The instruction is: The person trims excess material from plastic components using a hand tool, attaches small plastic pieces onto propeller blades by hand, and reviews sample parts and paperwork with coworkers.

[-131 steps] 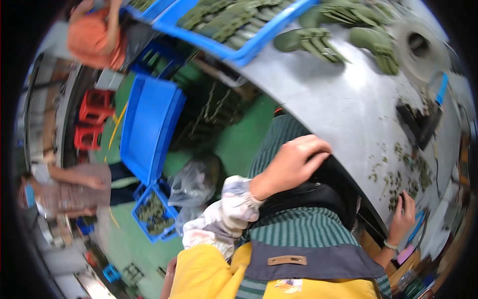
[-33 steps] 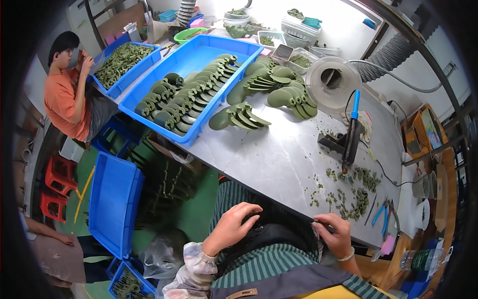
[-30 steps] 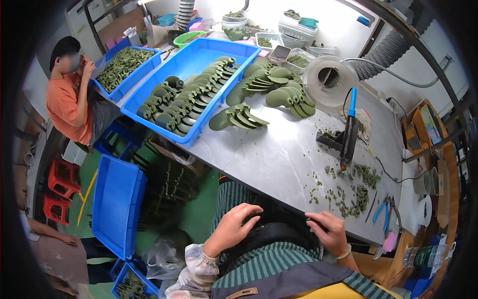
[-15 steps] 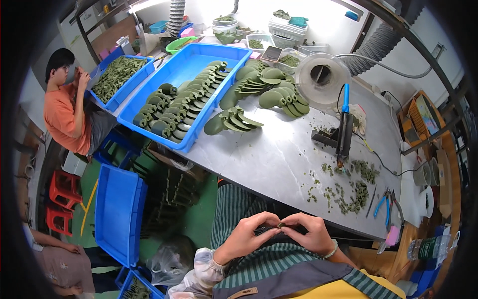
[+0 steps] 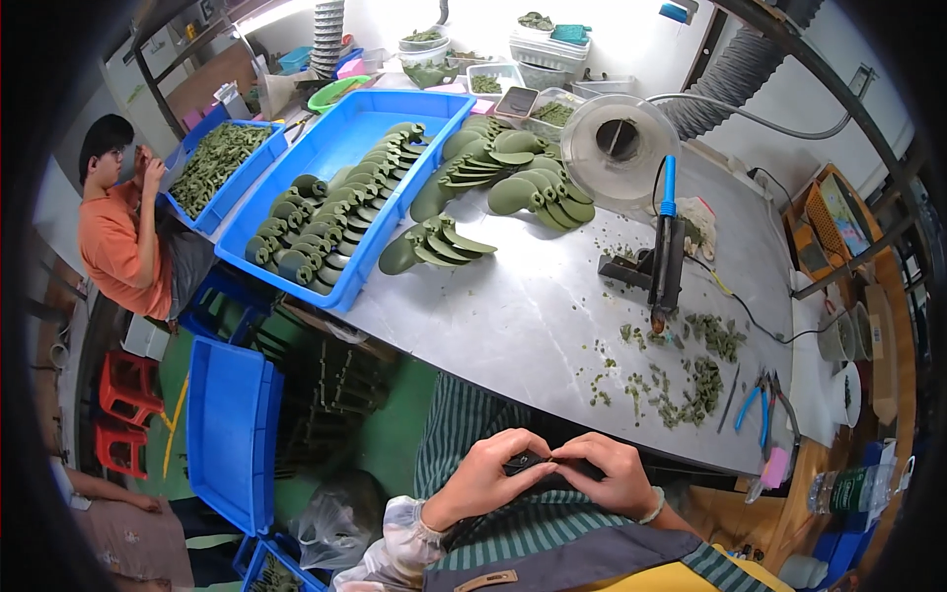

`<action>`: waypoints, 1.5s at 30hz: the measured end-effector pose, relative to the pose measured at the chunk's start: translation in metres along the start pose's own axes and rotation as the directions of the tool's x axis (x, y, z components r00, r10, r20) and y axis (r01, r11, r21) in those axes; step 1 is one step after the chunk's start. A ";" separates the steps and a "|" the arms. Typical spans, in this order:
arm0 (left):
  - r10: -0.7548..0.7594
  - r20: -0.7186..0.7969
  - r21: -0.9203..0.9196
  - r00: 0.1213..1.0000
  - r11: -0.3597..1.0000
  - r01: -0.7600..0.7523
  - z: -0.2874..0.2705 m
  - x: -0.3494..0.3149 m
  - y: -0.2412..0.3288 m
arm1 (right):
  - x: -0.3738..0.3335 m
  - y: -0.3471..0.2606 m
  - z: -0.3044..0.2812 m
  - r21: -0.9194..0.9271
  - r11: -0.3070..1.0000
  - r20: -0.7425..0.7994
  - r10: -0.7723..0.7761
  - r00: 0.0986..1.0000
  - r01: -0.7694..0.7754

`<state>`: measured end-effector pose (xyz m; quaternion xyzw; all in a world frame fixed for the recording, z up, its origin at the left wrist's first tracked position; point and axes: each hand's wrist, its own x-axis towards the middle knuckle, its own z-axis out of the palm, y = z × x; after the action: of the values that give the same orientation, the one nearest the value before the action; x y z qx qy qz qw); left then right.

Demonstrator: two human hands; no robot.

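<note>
My left hand [image 5: 485, 481] and my right hand [image 5: 614, 476] meet above my striped apron, near the front edge of the grey table [image 5: 493, 340]. Thumbs and forefingers of both are closed together on one small piece; little of it shows between the fingertips, and its kind cannot be made out. On the tabletop beyond lie many small dark green scraps [image 5: 702, 387]. A soldering iron with a blue handle [image 5: 669, 187] rests in a dark stand, its tip pointing down toward the scraps. Fans of green, propeller-shaped blades [image 5: 442, 242] lie farther left.
A large blue tray [image 5: 345, 286] holds rows of green blades. Blue-handled pliers [image 5: 755, 409] lie at the right edge. Behind the iron stands a round extraction hood [image 5: 582, 148]. A person in orange [image 5: 118, 247] sits left, beside another blue tray [image 5: 261, 148]; another person is at lower left.
The view has shifted slightly, so the table and trays appear farther left. My hands stay together with fingertips pinched, the fingers slightly rearranged.
</note>
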<state>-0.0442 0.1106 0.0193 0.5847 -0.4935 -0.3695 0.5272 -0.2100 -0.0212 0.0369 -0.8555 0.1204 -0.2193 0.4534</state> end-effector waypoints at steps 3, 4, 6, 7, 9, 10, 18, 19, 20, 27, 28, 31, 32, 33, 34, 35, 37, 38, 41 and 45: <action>-0.007 0.018 -0.004 1.000 1.000 0.007 0.006 0.005 0.004 | -0.006 0.001 -0.010 0.027 0.998 0.016 0.061 0.998 -0.061; 0.000 0.036 0.010 0.999 1.000 0.000 0.008 0.007 0.007 | -0.006 0.001 -0.014 0.027 0.998 0.013 0.051 0.999 -0.051; 0.014 0.040 0.038 0.999 0.999 -0.015 0.010 0.011 0.013 | -0.008 0.001 -0.019 0.041 0.996 0.011 0.080 0.997 -0.081; 0.018 0.049 0.062 0.999 0.998 -0.021 0.012 0.013 0.016 | -0.009 0.001 -0.021 0.045 0.997 0.010 0.064 0.998 -0.064; 0.001 0.068 0.066 0.998 0.998 -0.005 0.012 0.016 0.022 | -0.011 0.001 -0.025 0.064 0.993 0.028 0.100 0.995 -0.102; 0.036 0.100 0.082 0.994 0.996 -0.044 0.011 0.017 0.025 | -0.012 0.002 -0.028 0.076 0.992 0.034 0.103 0.994 -0.105; 0.090 -0.257 0.568 0.962 0.819 0.075 -0.068 0.046 0.003 | -0.019 0.005 -0.045 0.187 0.978 0.078 0.084 0.993 -0.097; 0.140 -0.308 0.698 0.941 0.705 0.124 -0.082 0.058 -0.004 | -0.019 0.004 -0.048 0.198 0.976 0.099 0.076 0.992 -0.095; 0.203 -0.333 0.761 0.921 0.634 0.135 -0.094 0.070 -0.011 | -0.020 0.003 -0.051 0.211 0.973 0.120 0.072 0.990 -0.097; 0.348 -0.393 0.919 0.851 0.182 0.349 -0.149 0.139 -0.047 | -0.019 -0.005 -0.065 0.211 0.975 0.105 0.047 0.993 -0.069; 0.247 -0.432 0.890 0.868 0.272 0.366 -0.162 0.142 -0.049 | -0.020 -0.005 -0.067 0.197 0.978 0.085 0.061 0.994 -0.077; -0.074 -0.334 0.782 0.940 0.534 0.320 -0.203 0.151 -0.052 | -0.022 -0.004 -0.067 0.207 0.972 0.040 0.105 0.994 -0.111; -0.069 -0.289 0.776 0.955 0.568 0.276 -0.212 0.154 -0.054 | -0.022 -0.003 -0.066 0.206 0.972 0.024 0.114 0.993 -0.116; -0.073 -0.241 0.759 0.968 0.607 0.235 -0.220 0.157 -0.056 | -0.022 -0.003 -0.064 0.204 0.971 0.006 0.125 0.992 -0.124; -0.071 -0.170 0.759 0.983 0.627 0.176 -0.229 0.162 -0.056 | -0.023 -0.003 -0.062 0.216 0.965 -0.006 0.152 0.988 -0.147; -0.076 -0.154 0.752 0.985 0.638 0.166 -0.234 0.166 -0.058 | -0.023 -0.004 -0.059 0.221 0.963 -0.019 0.160 0.987 -0.152; -0.129 -0.148 0.691 0.980 0.696 0.196 -0.239 0.178 -0.063 | -0.023 -0.006 -0.054 0.202 0.967 -0.043 0.165 0.985 -0.153; -0.143 -0.146 0.662 0.979 0.721 0.204 -0.238 0.182 -0.066 | -0.023 -0.009 -0.050 0.227 0.959 -0.055 0.184 0.981 -0.168; -0.137 -0.157 0.523 0.978 0.828 0.200 -0.231 0.188 -0.081 | -0.022 -0.016 -0.039 0.223 0.960 -0.083 0.190 0.978 -0.168; 0.046 -0.222 0.552 0.974 0.829 0.087 -0.225 0.182 -0.097 | -0.017 -0.026 -0.027 0.210 0.958 -0.055 0.211 0.976 -0.196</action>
<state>0.2317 -0.0126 -0.0209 0.7565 -0.5105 -0.1459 0.3819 -0.2375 -0.0196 0.0674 -0.7786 0.2020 -0.2152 0.5538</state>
